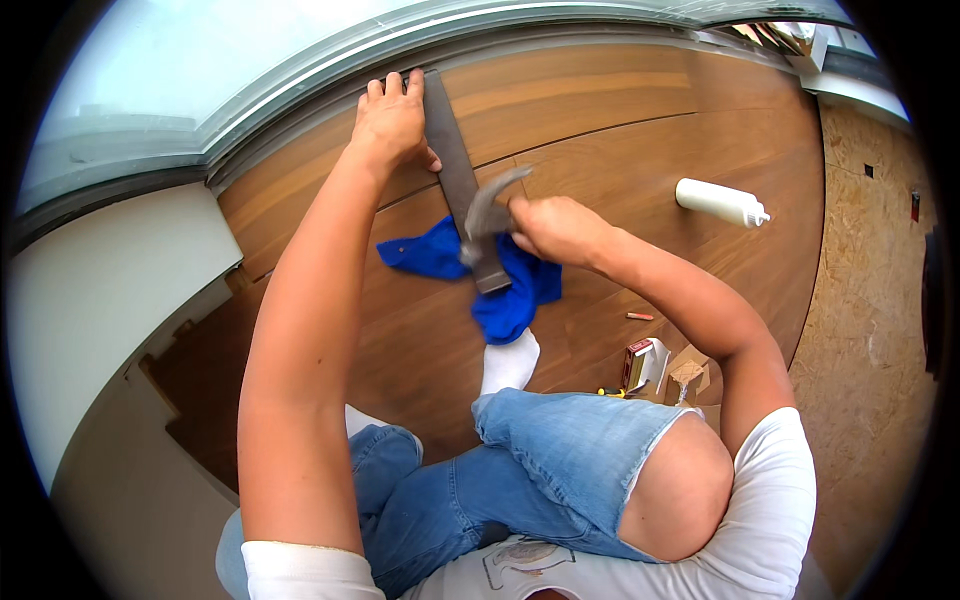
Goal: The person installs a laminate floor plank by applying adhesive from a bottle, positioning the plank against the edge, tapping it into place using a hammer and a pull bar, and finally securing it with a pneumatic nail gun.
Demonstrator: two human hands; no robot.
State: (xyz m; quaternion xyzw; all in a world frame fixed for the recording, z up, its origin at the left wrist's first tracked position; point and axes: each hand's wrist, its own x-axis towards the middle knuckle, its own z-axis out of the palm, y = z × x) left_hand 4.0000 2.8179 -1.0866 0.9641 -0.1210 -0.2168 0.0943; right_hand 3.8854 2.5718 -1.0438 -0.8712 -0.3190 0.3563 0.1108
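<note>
A long, dark flat metal pull bar [452, 150] lies across the wood floor, its far end at the window frame. My left hand [390, 125] holds the bar down near that far end, fingertips by the frame and thumb against its left side. My right hand [560, 230] is closed round a claw hammer [485, 215], whose handle is mostly hidden by the hand. The hammer's head is blurred and hovers over the bar's near part; I cannot tell whether they touch. Under the bar's near end, a crumpled blue cloth [520, 300] lies by my white-socked foot [511, 362].
Wood planks [600, 150] run along the window frame [300, 95]. A white squeeze bottle [720, 202] lies at right. Nearer are a small red-and-white stick [640, 316], a small box [643, 365] and an opened cardboard box [688, 375]. Bare wood board [860, 260] borders the planks.
</note>
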